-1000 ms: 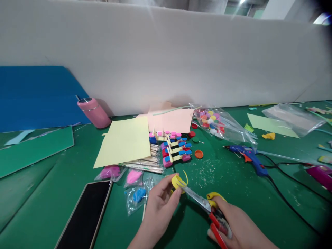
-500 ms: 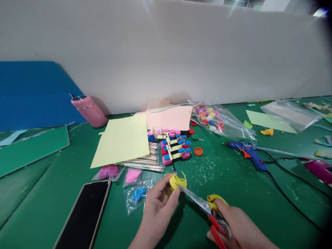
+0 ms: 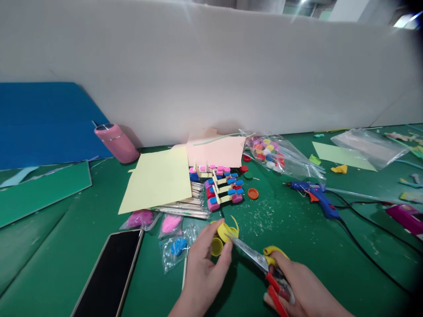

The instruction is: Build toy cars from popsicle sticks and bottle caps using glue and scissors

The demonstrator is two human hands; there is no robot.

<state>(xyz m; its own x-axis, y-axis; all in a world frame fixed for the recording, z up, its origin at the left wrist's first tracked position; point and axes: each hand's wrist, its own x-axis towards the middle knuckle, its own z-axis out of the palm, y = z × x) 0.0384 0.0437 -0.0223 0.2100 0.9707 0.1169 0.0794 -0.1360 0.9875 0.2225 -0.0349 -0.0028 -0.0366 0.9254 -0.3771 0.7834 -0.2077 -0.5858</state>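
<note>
My left hand [image 3: 208, 259] pinches a small yellow bottle cap [image 3: 224, 232] between thumb and fingers. A thin yellow strip curls up from the cap's right side. Below it, between my thumb and fingers, a second round yellow cap [image 3: 217, 247] shows; whether it lies on the table or touches my hand I cannot tell. My right hand [image 3: 299, 281] grips scissors [image 3: 253, 256] with red and yellow handles. Their blade tips reach the yellow cap's edge, and the blades look nearly together. Just beyond my hands stand small pink and blue pieces [image 3: 224, 191] joined by cream sticks.
A phone [image 3: 109, 273] lies at left, near bagged blue clay [image 3: 178, 246]. Yellow paper [image 3: 158, 180] partly covers bundled sticks. An orange cap [image 3: 253, 193], a bag of colored caps [image 3: 271, 152] and a corded blue glue gun [image 3: 313, 196] lie farther right. A pink bottle [image 3: 119, 143] leans at the back.
My left thumb and fingers have parted slightly, so the second yellow cap shows more. The scissors stay against the held cap. The whole view has shifted a little.
</note>
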